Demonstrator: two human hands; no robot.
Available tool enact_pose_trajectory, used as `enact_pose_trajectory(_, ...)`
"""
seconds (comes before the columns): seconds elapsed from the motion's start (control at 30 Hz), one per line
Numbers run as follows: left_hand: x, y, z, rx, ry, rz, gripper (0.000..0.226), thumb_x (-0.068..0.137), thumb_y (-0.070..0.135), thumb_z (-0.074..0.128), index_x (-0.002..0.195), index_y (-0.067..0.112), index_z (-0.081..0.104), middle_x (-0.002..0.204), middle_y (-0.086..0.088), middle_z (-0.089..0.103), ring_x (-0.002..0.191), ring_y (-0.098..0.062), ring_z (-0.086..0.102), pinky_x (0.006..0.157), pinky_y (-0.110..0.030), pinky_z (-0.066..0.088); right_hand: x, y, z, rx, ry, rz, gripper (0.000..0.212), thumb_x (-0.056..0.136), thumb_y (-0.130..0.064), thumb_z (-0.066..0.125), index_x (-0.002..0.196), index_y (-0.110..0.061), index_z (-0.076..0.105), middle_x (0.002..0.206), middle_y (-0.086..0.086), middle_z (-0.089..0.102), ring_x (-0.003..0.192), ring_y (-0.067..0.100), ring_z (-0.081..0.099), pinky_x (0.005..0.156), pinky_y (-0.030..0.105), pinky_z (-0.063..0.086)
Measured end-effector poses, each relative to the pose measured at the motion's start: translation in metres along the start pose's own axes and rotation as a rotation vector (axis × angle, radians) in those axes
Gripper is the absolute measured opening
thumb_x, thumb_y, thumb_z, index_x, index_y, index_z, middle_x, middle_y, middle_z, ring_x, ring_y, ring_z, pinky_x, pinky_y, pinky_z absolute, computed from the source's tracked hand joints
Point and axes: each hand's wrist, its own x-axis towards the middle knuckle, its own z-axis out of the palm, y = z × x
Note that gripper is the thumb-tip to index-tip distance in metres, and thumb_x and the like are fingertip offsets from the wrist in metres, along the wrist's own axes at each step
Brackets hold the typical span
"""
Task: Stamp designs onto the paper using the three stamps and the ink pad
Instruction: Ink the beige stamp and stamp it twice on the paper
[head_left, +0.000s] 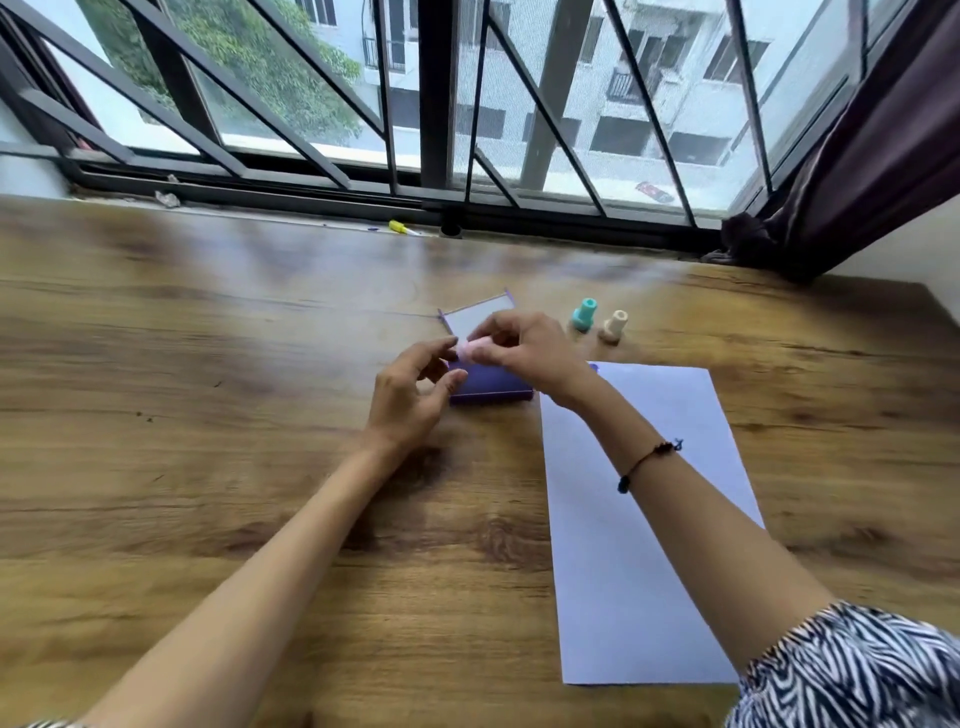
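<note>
A purple ink pad lies open on the wooden table, its lid raised behind it. My right hand holds a pink stamp on its side just above the pad. My left hand hovers at the pad's left side, fingers spread, its fingertips close to the stamp's end. A teal stamp and a cream stamp stand upright to the right of the lid. A white sheet of paper lies to the right of the pad, partly under my right forearm.
A barred window runs along the table's far edge, with a yellow-capped marker on the sill. A dark curtain hangs at the far right. A white wall meets the table's right edge.
</note>
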Motion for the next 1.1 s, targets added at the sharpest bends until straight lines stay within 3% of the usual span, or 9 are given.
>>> enact_pose_trajectory(0.1, 0.0, 0.002, 0.001, -0.001, -0.019, -0.025, 0.034, 0.077, 0.001, 0.065, 0.11, 0.0, 0.06, 0.097, -0.016, 0.067, 0.077, -0.026, 0.063, 0.079, -0.03, 0.05, -0.005, 0.004, 0.005, 0.199, 0.032, 0.061, 0.017, 0.078, -0.016, 0.072, 0.09, -0.005, 0.07, 0.075, 0.009, 0.064, 0.067, 0.013, 0.055, 0.058, 0.02, 0.044)
enact_pose_trajectory(0.2, 0.003, 0.005, -0.001, 0.012, -0.041, -0.038, 0.027, 0.079, 0.002, 0.063, 0.106, 0.002, 0.063, 0.097, -0.017, 0.069, 0.082, -0.03, 0.065, 0.08, -0.03, 0.05, -0.009, 0.005, 0.005, 0.334, 0.017, 0.089, 0.015, 0.079, -0.011, 0.07, 0.091, -0.002, 0.068, 0.066, 0.005, 0.061, 0.057, 0.01, 0.054, 0.05, 0.014, 0.045)
enact_pose_trajectory(0.33, 0.009, 0.01, -0.007, -0.037, -0.067, -0.126, 0.015, 0.084, 0.006, 0.059, 0.096, 0.003, 0.067, 0.089, -0.018, 0.071, 0.081, -0.031, 0.066, 0.078, -0.046, 0.054, -0.012, 0.005, 0.005, 0.366, 0.003, 0.096, 0.013, 0.078, -0.01, 0.071, 0.089, -0.003, 0.069, 0.065, 0.002, 0.062, 0.055, 0.007, 0.054, 0.049, 0.013, 0.046)
enact_pose_trajectory(0.47, 0.013, 0.017, -0.008, -0.095, -0.139, -0.171, 0.021, 0.082, 0.013, 0.064, 0.101, 0.003, 0.065, 0.096, -0.017, 0.071, 0.09, -0.029, 0.067, 0.084, -0.045, 0.054, -0.011, 0.008, 0.006, 0.451, 0.056, 0.127, 0.008, 0.078, -0.012, 0.072, 0.084, -0.007, 0.069, 0.065, 0.002, 0.063, 0.053, 0.006, 0.054, 0.047, 0.015, 0.046)
enact_pose_trajectory(0.67, 0.014, 0.016, -0.006, -0.122, -0.117, -0.21, 0.018, 0.081, 0.016, 0.066, 0.095, 0.005, 0.066, 0.088, -0.014, 0.071, 0.081, -0.027, 0.067, 0.078, -0.039, 0.054, -0.01, 0.009, 0.008, 0.45, 0.079, 0.11, 0.008, 0.076, -0.015, 0.073, 0.08, -0.01, 0.069, 0.064, 0.003, 0.064, 0.054, 0.007, 0.056, 0.049, 0.017, 0.047)
enact_pose_trajectory(0.8, 0.015, 0.014, -0.003, -0.317, -0.109, -0.299, 0.01, 0.083, 0.011, 0.062, 0.091, 0.008, 0.065, 0.074, -0.006, 0.066, 0.064, -0.007, 0.061, 0.068, -0.023, 0.053, -0.009, 0.006, 0.009, 0.311, 0.176, 0.017, 0.009, 0.078, -0.01, 0.071, 0.086, -0.006, 0.07, 0.073, 0.009, 0.066, 0.066, 0.013, 0.059, 0.063, 0.028, 0.049)
enact_pose_trajectory(0.9, 0.012, 0.004, -0.01, -0.462, -0.009, -0.413, 0.006, 0.084, 0.007, 0.059, 0.088, 0.008, 0.063, 0.073, -0.007, 0.062, 0.058, -0.005, 0.057, 0.063, -0.018, 0.05, -0.009, 0.005, 0.003, 0.195, 0.252, -0.04, 0.008, 0.079, -0.01, 0.069, 0.087, -0.007, 0.07, 0.079, 0.014, 0.071, 0.076, 0.023, 0.065, 0.076, 0.035, 0.052)
enact_pose_trajectory(1.0, 0.006, -0.004, -0.015, -0.479, 0.021, -0.443, 0.008, 0.085, 0.004, 0.058, 0.091, 0.006, 0.062, 0.072, -0.005, 0.062, 0.056, 0.0, 0.057, 0.06, -0.012, 0.049, -0.006, 0.007, 0.0, -0.181, 0.195, -0.108, 0.009, 0.082, -0.01, 0.065, 0.088, -0.006, 0.07, 0.086, 0.015, 0.073, 0.078, 0.022, 0.064, 0.076, 0.031, 0.05)
enact_pose_trajectory(1.1, 0.004, -0.003, -0.011, -0.49, 0.024, -0.425, 0.009, 0.084, 0.002, 0.058, 0.09, 0.007, 0.062, 0.064, 0.007, 0.066, 0.055, 0.001, 0.058, 0.059, -0.011, 0.05, -0.003, 0.007, 0.009, -0.486, 0.069, -0.138, 0.014, 0.084, -0.006, 0.055, 0.092, -0.002, 0.067, 0.097, 0.019, 0.065, 0.091, 0.032, 0.058, 0.074, 0.034, 0.045)
